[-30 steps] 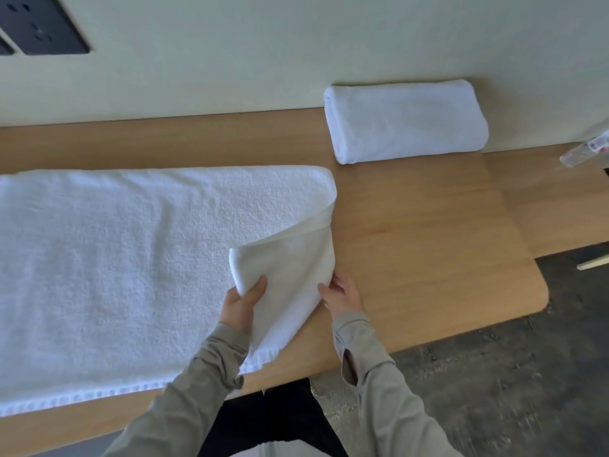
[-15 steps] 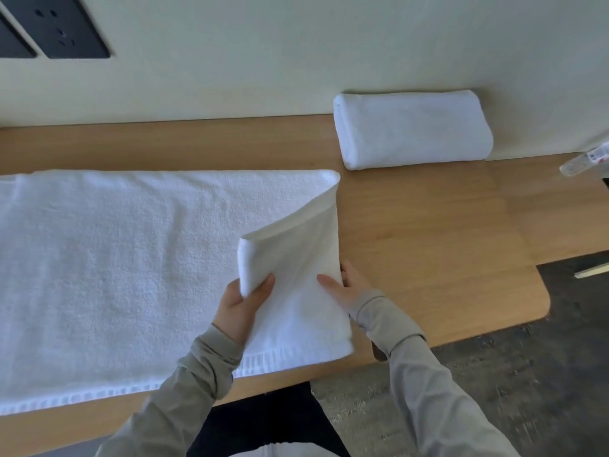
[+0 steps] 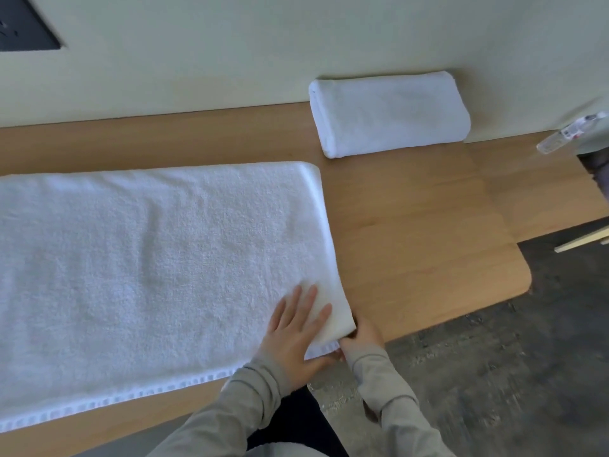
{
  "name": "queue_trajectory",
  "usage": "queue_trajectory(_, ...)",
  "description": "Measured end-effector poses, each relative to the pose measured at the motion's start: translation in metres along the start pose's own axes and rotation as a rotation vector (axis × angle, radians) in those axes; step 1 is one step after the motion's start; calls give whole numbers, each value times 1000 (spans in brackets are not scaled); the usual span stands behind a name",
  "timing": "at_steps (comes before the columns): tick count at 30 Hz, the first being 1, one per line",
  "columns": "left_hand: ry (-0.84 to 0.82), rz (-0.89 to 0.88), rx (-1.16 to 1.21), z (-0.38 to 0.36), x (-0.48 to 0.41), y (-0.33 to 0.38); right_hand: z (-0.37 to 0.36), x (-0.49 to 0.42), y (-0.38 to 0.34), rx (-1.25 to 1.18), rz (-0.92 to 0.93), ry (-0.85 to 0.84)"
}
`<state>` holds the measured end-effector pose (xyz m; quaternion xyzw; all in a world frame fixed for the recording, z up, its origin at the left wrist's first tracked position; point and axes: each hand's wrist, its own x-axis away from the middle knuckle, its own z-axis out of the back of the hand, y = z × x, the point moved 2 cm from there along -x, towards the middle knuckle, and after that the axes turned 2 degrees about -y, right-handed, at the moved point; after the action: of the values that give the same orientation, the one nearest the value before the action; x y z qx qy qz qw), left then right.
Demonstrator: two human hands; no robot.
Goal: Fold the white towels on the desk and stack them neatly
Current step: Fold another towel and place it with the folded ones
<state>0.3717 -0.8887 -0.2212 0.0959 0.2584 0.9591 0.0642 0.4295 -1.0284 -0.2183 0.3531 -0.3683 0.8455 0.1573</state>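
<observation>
so the big white towel (image 3: 148, 265) is lying flat across the wooden desk (image 3: 412, 242), left hand (image 3: 293, 338) pressing on its near right corner with fingers straight and spread. right hand (image 3: 364, 336) sits right at that corner, fingers tucked under the edge, can't tell if it's gripping. a folded towel (image 3: 389, 113) sits at the back against the wall

A large white terry towel (image 3: 148, 258) lies spread flat on the worktop's (image 3: 412, 242) left part, with a rounded fold at its right end and a woven band along the near edge. A second white towel (image 3: 389, 113), folded into a thick oblong, sits at the worktop's back edge, well apart
</observation>
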Motion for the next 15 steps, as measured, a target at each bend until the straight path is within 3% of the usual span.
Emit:
queue_trajectory(5, 6, -38, -215, -6, -1, 0, 7, 1, 3, -443, -167, -59)
queue_trajectory(8, -6, -19, -261, -7, -1, 3, 10, 1, 0, -570, -316, -84)
queue_trajectory(12, 4, -20, -230, 2, -2, 5, 6, 1, 0, -206, -49, 30)
queue_trajectory(15, 105, 5, -148, 21, -9, -12, 14, -7, 3, 11, -4, 3)
